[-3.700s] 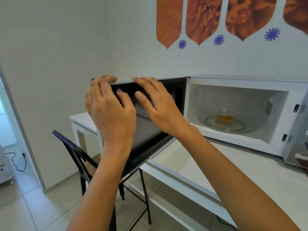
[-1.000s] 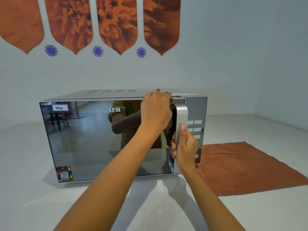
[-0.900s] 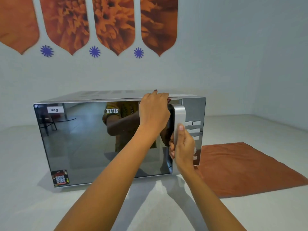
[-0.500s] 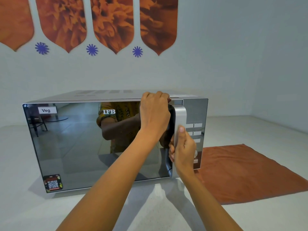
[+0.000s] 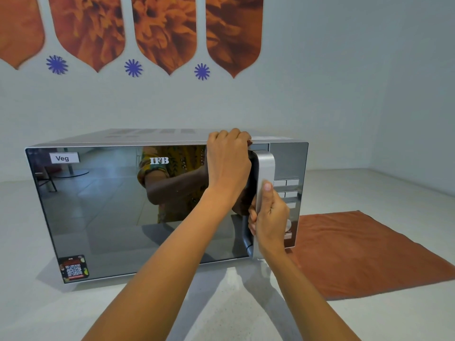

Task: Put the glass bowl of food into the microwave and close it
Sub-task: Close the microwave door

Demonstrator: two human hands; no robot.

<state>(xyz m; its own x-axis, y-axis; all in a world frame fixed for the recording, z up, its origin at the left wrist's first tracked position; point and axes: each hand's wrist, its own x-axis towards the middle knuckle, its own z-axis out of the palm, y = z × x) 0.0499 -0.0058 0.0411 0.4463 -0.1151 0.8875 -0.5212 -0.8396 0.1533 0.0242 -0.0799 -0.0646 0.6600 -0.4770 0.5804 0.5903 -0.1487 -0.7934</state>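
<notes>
The microwave (image 5: pixel 152 207) sits shut mid-surface, hiding the glass bowl, an orange cloth (image 5: pixel 364 252) toward the right edge, the left hand (image 5: pixel 227 163) curled over its door top, right hand (image 5: pixel 269 215) fingers wrapped around the handle (image 5: pixel 266 166).

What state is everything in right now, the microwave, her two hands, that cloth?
microwave door: shut, flush with the body.
door handle: gripped low down by the right hand.
left hand: curled over the door's top edge.
right hand: closed around the handle, thumb up.
glass bowl: not visible behind the mirrored door.
orange cloth: spread flat beside the microwave.
</notes>
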